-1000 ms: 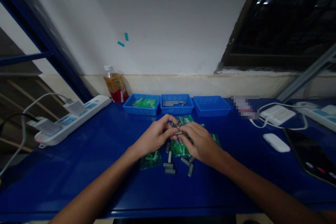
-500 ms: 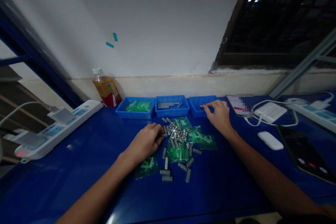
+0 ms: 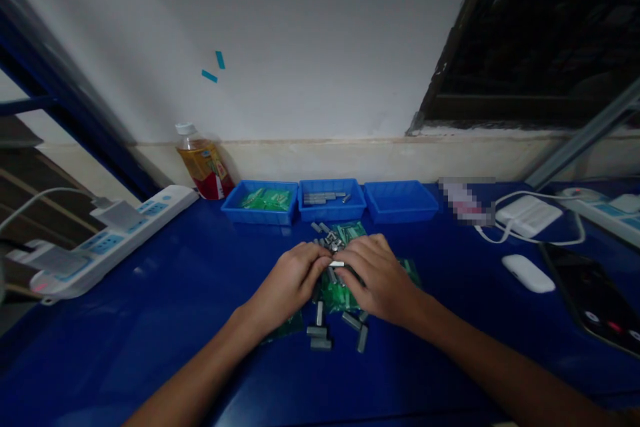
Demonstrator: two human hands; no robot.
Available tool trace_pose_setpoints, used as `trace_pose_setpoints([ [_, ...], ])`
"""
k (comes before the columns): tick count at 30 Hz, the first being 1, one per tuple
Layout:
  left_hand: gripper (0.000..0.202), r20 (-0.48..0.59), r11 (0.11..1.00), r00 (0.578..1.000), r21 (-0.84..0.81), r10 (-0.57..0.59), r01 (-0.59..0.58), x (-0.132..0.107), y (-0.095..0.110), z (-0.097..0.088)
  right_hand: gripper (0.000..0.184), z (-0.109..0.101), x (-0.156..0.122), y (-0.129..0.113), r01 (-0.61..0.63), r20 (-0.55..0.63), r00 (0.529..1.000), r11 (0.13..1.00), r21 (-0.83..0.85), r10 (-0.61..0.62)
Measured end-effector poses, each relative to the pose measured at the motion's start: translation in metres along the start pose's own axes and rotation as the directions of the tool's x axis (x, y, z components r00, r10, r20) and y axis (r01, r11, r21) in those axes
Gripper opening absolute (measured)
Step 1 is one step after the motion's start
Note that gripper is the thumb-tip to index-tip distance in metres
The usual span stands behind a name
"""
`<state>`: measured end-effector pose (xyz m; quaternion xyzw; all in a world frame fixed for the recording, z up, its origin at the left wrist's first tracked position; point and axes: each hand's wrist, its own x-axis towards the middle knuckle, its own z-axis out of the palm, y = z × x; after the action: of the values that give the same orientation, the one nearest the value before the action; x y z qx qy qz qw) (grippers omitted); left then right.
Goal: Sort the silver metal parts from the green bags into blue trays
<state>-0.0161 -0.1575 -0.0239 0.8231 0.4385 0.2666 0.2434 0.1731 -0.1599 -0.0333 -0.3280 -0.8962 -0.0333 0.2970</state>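
Right hand (image 3: 377, 277) has come back from the right-most tray (image 3: 401, 201) to the pile of grey pieces (image 3: 327, 240) mid-surface (image 3: 150, 320), and is now fingertip to fingertip with the left hand (image 3: 290, 283). Right grip is pinched on one small metal piece (image 3: 337, 264), held just above the green packets (image 3: 337, 293). Left fingertips curl against its other end, but I cannot tell whether they clasp it; work sits at the pile again.
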Motion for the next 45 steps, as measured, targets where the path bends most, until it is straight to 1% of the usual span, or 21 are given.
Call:
trace_pose_setpoints([
  [3,0.027,-0.003,1.000,1.000,-0.013,-0.009,0.009,-0.002,0.002,0.001,0.014,0.005,0.000,0.001,-0.065,-0.027,0.997,0.998,0.025,0.065],
  [6,0.019,-0.064,0.999,0.997,-0.032,0.036,-0.038,-0.005,0.001,0.002,0.014,0.009,-0.002,0.003,-0.135,-0.080,0.987,0.988,0.082,0.141],
  [8,0.015,-0.097,0.997,0.993,-0.015,0.073,-0.075,-0.006,0.001,0.003,0.016,0.010,-0.003,0.001,-0.139,-0.096,0.984,0.984,0.115,0.151],
  [10,0.011,-0.103,0.996,0.991,0.009,0.089,-0.088,-0.007,0.001,0.003,0.017,0.009,-0.003,0.002,-0.125,-0.078,0.988,0.985,0.123,0.135],
  [13,0.014,-0.117,0.998,0.992,0.038,0.053,-0.048,-0.006,0.000,0.002,0.019,0.000,0.005,0.016,-0.117,-0.042,0.992,0.992,0.036,0.118],
  [15,0.016,-0.130,0.999,0.991,0.054,0.006,0.001,-0.004,-0.002,0.002,0.024,-0.008,0.019,0.037,-0.164,-0.033,0.986,0.983,-0.085,0.162],
  [16,0.018,-0.130,0.998,0.991,0.057,-0.012,0.019,-0.004,-0.003,0.002,0.026,-0.012,0.029,0.049,-0.214,-0.040,0.977,0.963,-0.166,0.210],
  [18,0.019,-0.118,0.998,0.992,0.053,-0.034,0.040,-0.003,-0.006,0.004,0.029,-0.017,0.052,0.074,-0.293,0.049,0.945,0.905,-0.307,0.323],
  [20,0.020,-0.098,0.997,0.994,0.053,-0.044,0.049,-0.003,-0.008,0.004,0.031,-0.017,0.074,0.095,-0.294,0.276,0.869,0.877,-0.380,0.411],
  [22,0.021,-0.088,0.997,0.995,0.060,-0.047,0.053,-0.003,-0.009,0.004,0.029,-0.011,0.093,0.107,-0.280,0.390,0.810,0.873,-0.399,0.438],
  [27,0.021,-0.086,0.996,0.995,0.075,-0.047,0.054,-0.003,-0.009,0.000,0.024,0.009,0.122,0.111,-0.235,0.495,0.746,0.871,-0.431,0.446],
  [29,0.020,-0.087,0.996,0.995,0.074,-0.050,0.057,-0.004,-0.011,-0.002,0.021,0.014,0.130,0.111,-0.220,0.520,0.725,0.867,-0.447,0.452],
  [31,0.019,-0.094,0.996,0.994,0.071,-0.055,0.061,-0.004,-0.013,-0.004,0.019,0.013,0.134,0.109,-0.210,0.530,0.718,0.866,-0.454,0.452],
  [33,0.020,-0.103,0.995,0.992,0.068,-0.066,0.073,-0.004,-0.016,-0.006,0.021,0.007,0.132,0.102,-0.199,0.522,0.731,0.869,-0.453,0.439],
  [34,0.021,-0.109,0.994,0.991,0.066,-0.076,0.083,-0.004,-0.017,-0.007,0.023,0.003,0.128,0.095,-0.192,0.502,0.756,0.876,-0.443,0.420],
  [36,0.023,-0.127,0.992,0.987,0.060,-0.099,0.108,-0.003,-0.019,-0.008,0.027,-0.004,0.113,0.074,-0.171,0.434,0.835,0.909,-0.379,0.338],
  [37,0.023,-0.140,0.992,0.984,0.053,-0.108,0.116,-0.003,-0.020,-0.009,0.027,-0.007,0.103,0.061,-0.156,0.335,0.909,0.948,-0.277,0.247],
  [38,0.024,-0.152,0.992,0.982,0.040,-0.114,0.122,-0.003,-0.020,-0.009,0.024,-0.008,0.091,0.048,-0.115,0.258,0.954,0.981,-0.157,0.153],
  [40,0.025,-0.170,0.993,0.978,0.005,-0.117,0.120,-0.002,-0.020,-0.009,0.020,-0.009,0.069,0.023,-0.016,0.220,0.975,1.000,-0.022,0.021],
  [42,0.026,-0.169,0.993,0.979,-0.036,-0.114,0.109,-0.001,-0.019,-0.009,0.018,-0.007,0.054,0.009,0.034,0.218,0.976,0.999,-0.021,-0.029],
  [45,0.027,-0.148,0.990,0.981,-0.091,-0.122,0.109,0.001,-0.018,-0.007,0.018,-0.001,0.047,0.006,0.072,0.210,0.976,0.996,-0.054,-0.060],
])
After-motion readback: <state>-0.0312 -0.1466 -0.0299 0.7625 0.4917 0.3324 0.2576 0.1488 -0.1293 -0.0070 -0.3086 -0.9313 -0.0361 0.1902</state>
